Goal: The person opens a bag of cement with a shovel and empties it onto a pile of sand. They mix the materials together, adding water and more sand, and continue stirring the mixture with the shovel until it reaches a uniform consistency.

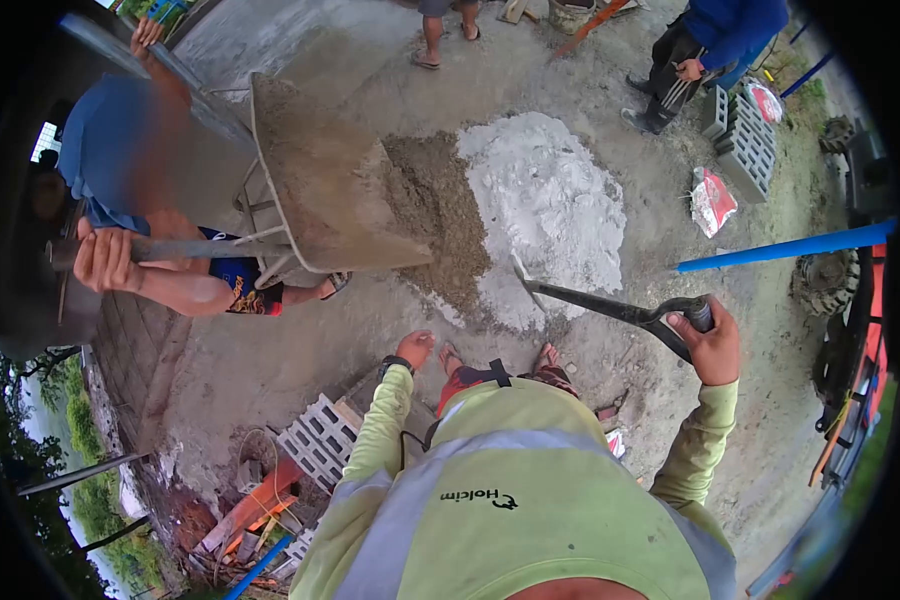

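My right hand [708,345] is closed around the grip of a shovel [600,304]. The black shaft slants to the left, and the blade end touches the near edge of a pile of pale grey cement powder [550,205]. My left hand [415,348], with a dark band on the wrist, hangs free of the shovel with its fingers loosely apart. Against the powder's left side lies darker wet sand [435,215]. A tipped wheelbarrow [320,180] rests its lip over that sand, its handles held by a person in blue [110,150].
Another person in a blue jacket [735,35] stands at the upper right near stacked hollow blocks [748,150] and a torn bag [712,202]. A blue pole [785,247] juts in from the right. More hollow blocks [320,440] and scrap wood [250,510] lie at lower left.
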The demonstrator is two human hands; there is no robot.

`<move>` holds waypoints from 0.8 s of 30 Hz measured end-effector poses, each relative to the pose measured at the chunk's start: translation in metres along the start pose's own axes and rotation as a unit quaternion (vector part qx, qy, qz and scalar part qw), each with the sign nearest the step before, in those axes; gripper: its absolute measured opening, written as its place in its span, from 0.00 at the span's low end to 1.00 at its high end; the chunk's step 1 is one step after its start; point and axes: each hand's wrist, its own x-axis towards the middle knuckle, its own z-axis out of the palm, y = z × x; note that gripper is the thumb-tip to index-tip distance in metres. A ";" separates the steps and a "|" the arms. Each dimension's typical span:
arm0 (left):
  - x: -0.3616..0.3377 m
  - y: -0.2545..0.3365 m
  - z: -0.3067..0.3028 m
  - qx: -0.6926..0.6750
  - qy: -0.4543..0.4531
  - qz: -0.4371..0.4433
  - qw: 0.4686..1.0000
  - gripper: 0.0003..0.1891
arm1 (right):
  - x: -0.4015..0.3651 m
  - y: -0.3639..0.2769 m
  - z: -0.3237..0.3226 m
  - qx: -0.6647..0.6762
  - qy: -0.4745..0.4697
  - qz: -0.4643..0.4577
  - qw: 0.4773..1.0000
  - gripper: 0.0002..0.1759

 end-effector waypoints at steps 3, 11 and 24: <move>0.010 0.013 -0.010 0.015 -0.034 0.017 0.999 0.17 | -0.017 -0.024 0.031 0.024 -0.033 -0.002 0.999 0.15; 0.020 0.029 0.016 -0.127 -0.228 -0.237 0.936 0.40 | -0.049 -0.036 0.065 0.130 -0.137 -0.026 0.982 0.30; 0.144 -0.089 0.169 -0.199 0.017 -0.292 0.935 0.22 | -0.026 0.085 0.078 0.049 -0.192 -0.182 0.963 0.18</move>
